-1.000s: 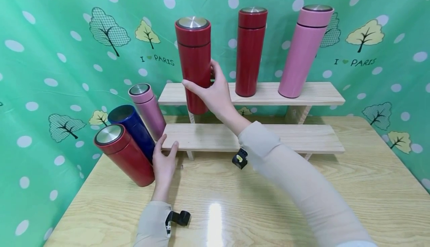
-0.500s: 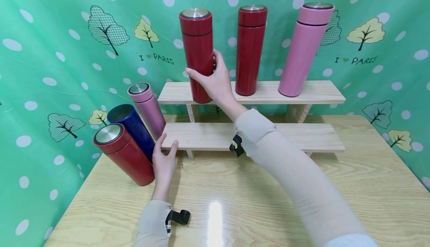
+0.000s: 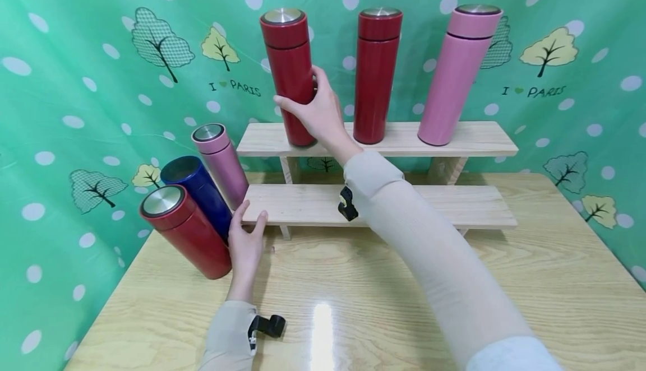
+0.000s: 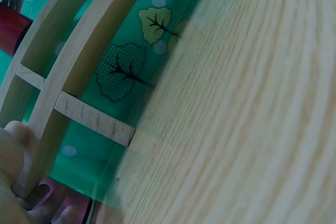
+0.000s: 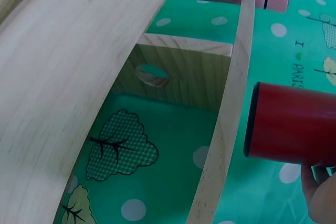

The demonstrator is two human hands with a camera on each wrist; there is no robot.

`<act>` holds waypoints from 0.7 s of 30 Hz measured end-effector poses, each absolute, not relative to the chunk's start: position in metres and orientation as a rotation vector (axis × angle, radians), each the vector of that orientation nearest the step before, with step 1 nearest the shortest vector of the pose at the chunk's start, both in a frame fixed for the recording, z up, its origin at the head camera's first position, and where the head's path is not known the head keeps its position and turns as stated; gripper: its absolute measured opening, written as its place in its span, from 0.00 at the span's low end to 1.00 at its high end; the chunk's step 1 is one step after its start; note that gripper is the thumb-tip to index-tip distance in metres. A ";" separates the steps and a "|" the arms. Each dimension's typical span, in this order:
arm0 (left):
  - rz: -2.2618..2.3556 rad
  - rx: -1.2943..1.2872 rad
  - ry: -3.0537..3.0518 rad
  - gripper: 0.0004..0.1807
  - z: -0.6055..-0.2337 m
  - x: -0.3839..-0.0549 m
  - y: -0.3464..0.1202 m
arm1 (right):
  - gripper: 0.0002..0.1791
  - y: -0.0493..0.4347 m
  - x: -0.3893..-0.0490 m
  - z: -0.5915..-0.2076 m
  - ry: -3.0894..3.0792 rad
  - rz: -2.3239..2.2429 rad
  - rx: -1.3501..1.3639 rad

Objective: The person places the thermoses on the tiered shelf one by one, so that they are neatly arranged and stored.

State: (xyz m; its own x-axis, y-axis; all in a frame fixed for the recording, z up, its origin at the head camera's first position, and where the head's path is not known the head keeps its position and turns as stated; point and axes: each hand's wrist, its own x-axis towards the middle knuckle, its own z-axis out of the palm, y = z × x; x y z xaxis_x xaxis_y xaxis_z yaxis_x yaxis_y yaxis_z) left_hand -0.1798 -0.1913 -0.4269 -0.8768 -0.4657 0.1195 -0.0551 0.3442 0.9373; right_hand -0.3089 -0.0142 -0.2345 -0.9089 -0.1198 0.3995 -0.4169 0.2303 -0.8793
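Note:
My right hand (image 3: 323,113) grips a red thermos bottle (image 3: 290,68) by its body, fingers and thumb curled around it. The bottle is over the left part of the upper shelf board (image 3: 404,140); in the right wrist view a narrow gap shows between its dark base and the board's edge. My left hand (image 3: 246,245) holds the left end of the lower shelf board (image 3: 313,205). In the left wrist view its thumb and fingers (image 4: 52,205) lie on either side of that end. Another red bottle (image 3: 374,85) and a pink bottle (image 3: 459,77) stand on the upper board.
Left of the rack, a red bottle (image 3: 189,233), a dark blue bottle (image 3: 199,191) and a smaller pink bottle (image 3: 222,163) stand close together on the wooden table (image 3: 404,304). A green patterned cloth (image 3: 91,113) hangs behind the table and at its sides.
My right hand has raised the red thermos bottle and carried it back over the upper shelf board, then slightly left. My left hand stays on the lower board.

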 end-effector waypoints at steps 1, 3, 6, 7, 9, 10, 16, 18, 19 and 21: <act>-1.546 0.460 -2.250 0.32 -0.427 -0.180 -0.191 | 0.46 -0.014 -0.310 -0.234 -2.267 1.731 0.501; -1.552 0.458 -2.253 0.32 -0.426 -0.180 -0.192 | 0.47 -0.012 -0.313 -0.235 -2.282 1.723 0.493; -1.554 0.452 -2.251 0.32 -0.426 -0.180 -0.192 | 0.47 -0.011 -0.316 -0.236 -2.306 1.720 0.472; -1.557 0.450 -2.250 0.32 -0.426 -0.180 -0.191 | 0.48 -0.010 -0.317 -0.236 -2.313 1.721 0.463; -1.559 0.452 -2.248 0.31 -0.426 -0.181 -0.190 | 0.48 -0.008 -0.319 -0.236 -2.321 1.727 0.445; -1.558 0.457 -2.248 0.31 -0.426 -0.181 -0.190 | 0.48 -0.008 -0.320 -0.236 -2.325 1.730 0.436; -1.551 0.480 -2.256 0.32 -0.426 -0.179 -0.191 | 0.49 -0.010 -0.320 -0.235 -2.330 1.754 0.401; -1.550 0.478 -2.258 0.32 -0.426 -0.179 -0.191 | 0.49 -0.012 -0.319 -0.234 -2.331 1.755 0.387; -1.549 0.476 -2.257 0.32 -0.426 -0.179 -0.191 | 0.49 -0.013 -0.319 -0.234 -2.333 1.753 0.381; -1.545 0.468 -2.255 0.32 -0.426 -0.179 -0.191 | 0.49 -0.014 -0.319 -0.234 -2.336 1.748 0.368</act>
State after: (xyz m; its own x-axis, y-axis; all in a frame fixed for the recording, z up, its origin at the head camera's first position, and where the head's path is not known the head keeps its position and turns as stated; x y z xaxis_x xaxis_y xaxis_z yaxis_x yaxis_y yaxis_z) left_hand -0.1794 -0.1911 -0.4262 -0.8780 -0.4657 0.1108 -0.0648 0.3449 0.9364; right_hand -0.3189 -0.0144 -0.2335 -0.9488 -0.0783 0.3061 -0.3158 0.2696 -0.9097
